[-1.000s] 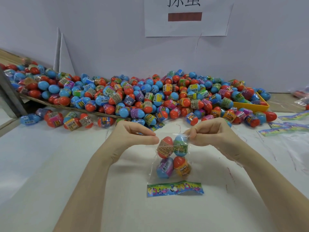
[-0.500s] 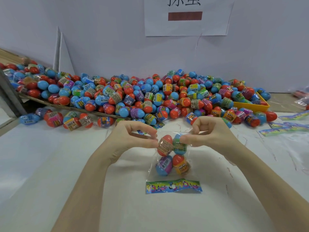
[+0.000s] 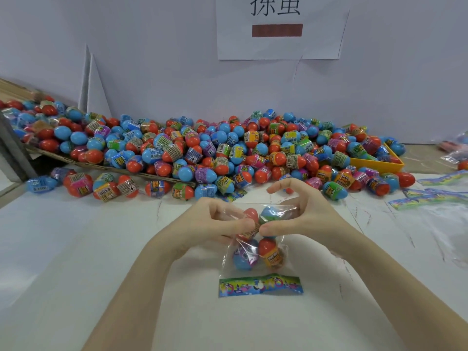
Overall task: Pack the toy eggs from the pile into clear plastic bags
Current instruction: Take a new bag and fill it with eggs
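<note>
Clear plastic bag (image 3: 254, 247) of 4 toy eggs (image 3: 272, 254) — left hand (image 3: 215, 224) and right hand (image 3: 307, 216) each pinched its top above the worktop (image 3: 101, 249).

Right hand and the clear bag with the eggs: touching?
Touching. In the head view the right hand has its thumb pressed on the front of the clear bag at the upper eggs, with its fingers curled round behind the bag's top edge.

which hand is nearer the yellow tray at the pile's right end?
Right. The right hand pinches the clear bag below-left of the yellow tray; the left hand pinches it from the far side, farther away.
</note>
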